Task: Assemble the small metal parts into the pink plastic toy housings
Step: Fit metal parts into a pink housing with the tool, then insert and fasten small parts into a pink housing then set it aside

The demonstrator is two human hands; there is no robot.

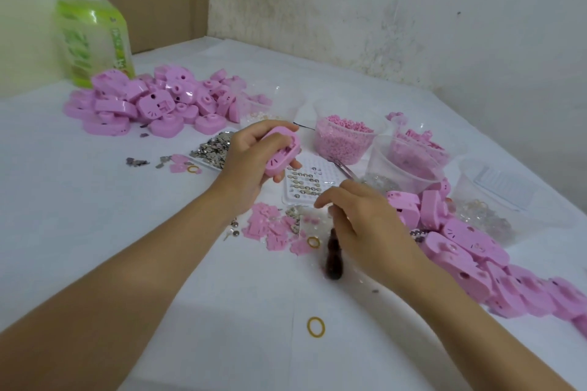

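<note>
Grip first: the left hand [251, 162] is curled round one pink housing [281, 151], thumb on the near edge, holding it slotted face up above the table. At 4 o'clock from it, the right hand [365, 225] closes on a dark-handled tool [333, 259] whose handle sticks out toward 7 o'clock. The working tip is hidden by blur and the hand.

Between the hands lies a white tray [289, 198] holding rows of round metal parts [303, 182], with its far rows bare. A looser heap of metal bits [211, 146] sits at 9 o'clock of the housing. Cups [344, 136] of pink pellets stand at 2 o'clock.

A far pile [152, 101] of housings lies at 11 o'clock and a near pile [476, 251] runs off toward 4 o'clock. I judge the job is mid-run: one housing is in work, the tray looks partly used, and plenty of housings wait. Which pile is finished I cannot tell.

A green bottle [92, 38] at 10 o'clock carries a label, but its print is too blurred to read. No other writing shows.
</note>
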